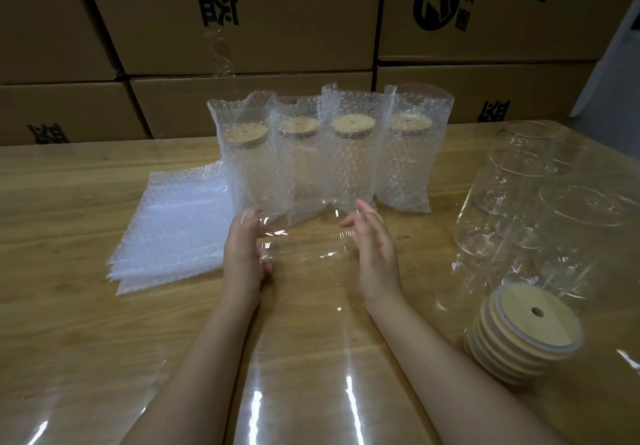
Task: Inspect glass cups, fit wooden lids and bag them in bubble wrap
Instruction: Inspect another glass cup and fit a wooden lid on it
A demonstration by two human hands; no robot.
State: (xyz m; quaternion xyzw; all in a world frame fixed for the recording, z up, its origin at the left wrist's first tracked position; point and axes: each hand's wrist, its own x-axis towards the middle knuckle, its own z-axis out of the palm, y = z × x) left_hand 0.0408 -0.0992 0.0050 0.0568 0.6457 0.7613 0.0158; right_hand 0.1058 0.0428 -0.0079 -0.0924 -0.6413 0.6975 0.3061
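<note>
Left hand [242,250] & right hand [375,250] are cradling clear smooth cylindrical glass cup [304,237] btwn palms, fingers nearly straight, over glossy wood-grain table [69,202]. Four lidded cups in knobbly bubble-wrap bags [322,154] are standing behind; stack of round pale wooden lids [526,337] is sitting at right.

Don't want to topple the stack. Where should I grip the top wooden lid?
Pinch the top wooden lid across its rim from above, near side: it lies face up on the leaning stack, rim exposed, glass cups close behind.
</note>
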